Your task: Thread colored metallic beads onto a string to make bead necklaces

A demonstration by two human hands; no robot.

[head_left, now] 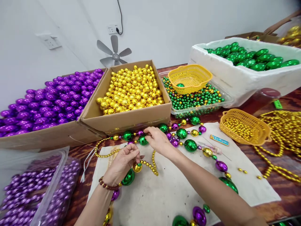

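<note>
The left hand (pixel 128 155) pinches thin string (pixel 136 155) above a gold bead (pixel 136 169); the right hand (pixel 158 140) half-curls by a green bead (pixel 143 140), hold hidden — stringing, I think — next needs gentle pulling

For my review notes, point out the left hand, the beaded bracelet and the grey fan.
Left hand (pixel 119 164): head view, on the middle of the hand.
Beaded bracelet (pixel 108 187): head view, on its string of brown beads.
Grey fan (pixel 115 56): head view, on the hub where the blades meet.

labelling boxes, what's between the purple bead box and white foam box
The head view shows a gold bead box, then a clear bead tray beneath a yellow basket.
</note>
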